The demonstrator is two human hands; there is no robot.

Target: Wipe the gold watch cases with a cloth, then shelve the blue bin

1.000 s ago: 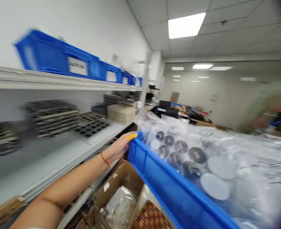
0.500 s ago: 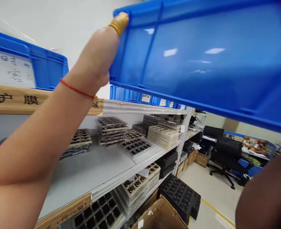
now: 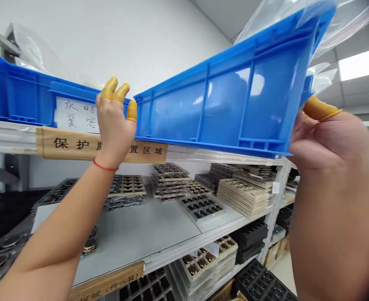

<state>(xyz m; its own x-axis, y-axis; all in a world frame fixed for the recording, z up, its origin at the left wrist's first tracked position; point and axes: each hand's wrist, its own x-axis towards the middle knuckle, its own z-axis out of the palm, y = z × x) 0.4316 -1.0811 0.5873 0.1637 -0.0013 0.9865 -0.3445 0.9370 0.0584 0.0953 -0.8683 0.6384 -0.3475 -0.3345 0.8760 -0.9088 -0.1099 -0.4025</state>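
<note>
A blue plastic bin (image 3: 225,100) is at the upper shelf's edge, its near right end sticking out toward me. My right hand (image 3: 328,129), with a yellow finger cot showing, is closed on that near end; some of its fingers are hidden. Clear plastic bags (image 3: 275,16) show above the bin's rim. My left hand (image 3: 117,110) is raised by the bin's far left corner, fingers apart and capped with yellow cots. Whether its thumb touches the corner I cannot tell. Behind it stands another blue bin (image 3: 24,92) bearing a white handwritten label (image 3: 74,115).
A brown paper strip with printed characters (image 3: 71,144) runs along the upper shelf edge. On the grey shelf below (image 3: 146,230) are stacked trays (image 3: 170,177) and a pile of beige trays (image 3: 242,194). Black trays (image 3: 262,280) are low down at the right.
The blue bin has swung down from overhead to the shelf edge. My left hand has come off its rim and spread its fingers. My right hand has come into clear view gripping the near end.
</note>
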